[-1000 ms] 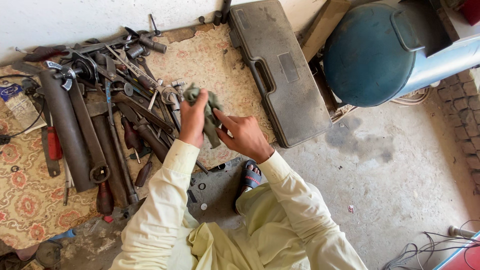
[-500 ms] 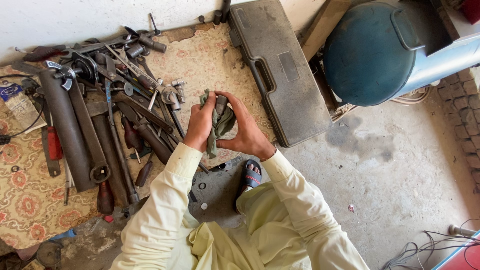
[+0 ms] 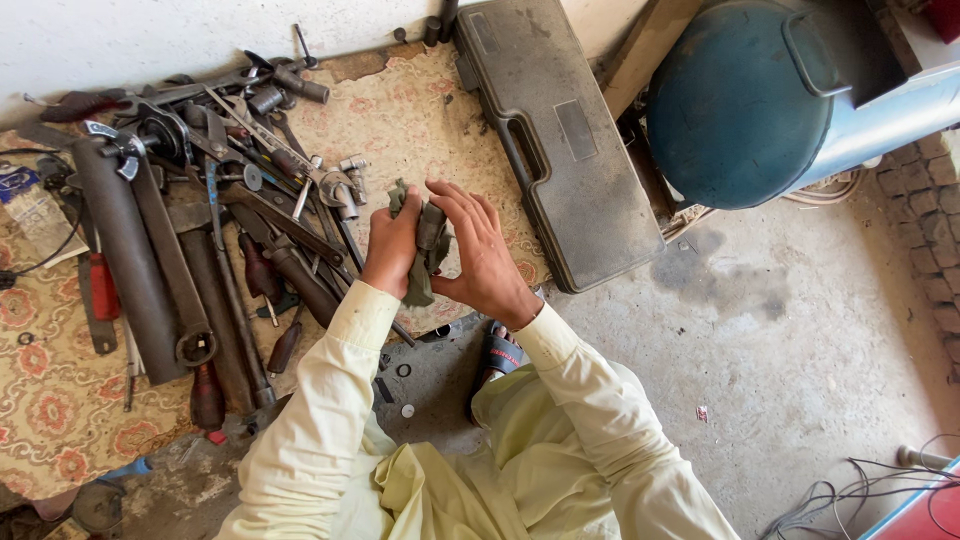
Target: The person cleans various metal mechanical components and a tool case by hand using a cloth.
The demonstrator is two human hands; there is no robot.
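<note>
My left hand (image 3: 390, 245) grips a crumpled green rag (image 3: 418, 285) wrapped around a small dark metal socket-like part (image 3: 431, 226). My right hand (image 3: 483, 255) presses against the other side of that part, thumb under it and fingers stretched over it. Both hands are held together above a patterned mat (image 3: 60, 400), just right of a heap of tools (image 3: 215, 200). Most of the part is hidden by the rag and fingers.
Long pipes, wrenches and red-handled screwdrivers (image 3: 205, 395) lie on the mat at left. A closed grey tool case (image 3: 560, 140) lies to the right, a blue drum (image 3: 740, 105) beyond it. My sandalled foot (image 3: 500, 355) rests on concrete floor (image 3: 800, 330). Cables (image 3: 850, 500) lie bottom right.
A second ago my right hand was apart from the rag. It has closed in on the rag-wrapped part, and its fingers now stretch over it.
</note>
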